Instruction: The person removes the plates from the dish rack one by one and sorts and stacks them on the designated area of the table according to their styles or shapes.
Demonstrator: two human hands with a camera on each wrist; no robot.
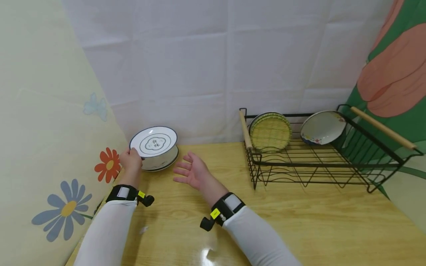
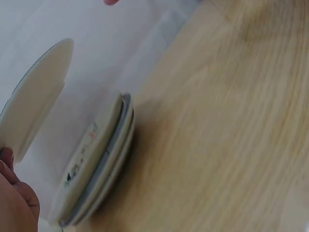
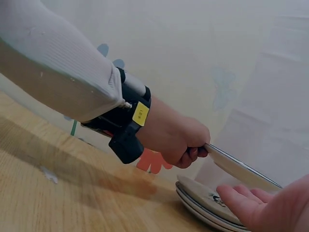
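My left hand pinches the near-left rim of a white plate with a blue edge and dark characters in its middle. The plate is lifted and tilted above a stack of plates on the table. In the left wrist view a gap separates the raised plate from the stack. My right hand is just right of the stack, palm turned up, fingers loosely extended, holding nothing. From the right wrist view its fingers overlap the stacked plates.
A black wire dish rack with wooden handles stands on the right of the wooden table. It holds a round woven green tray and a white bowl with a floral pattern. A white cloth hangs behind.
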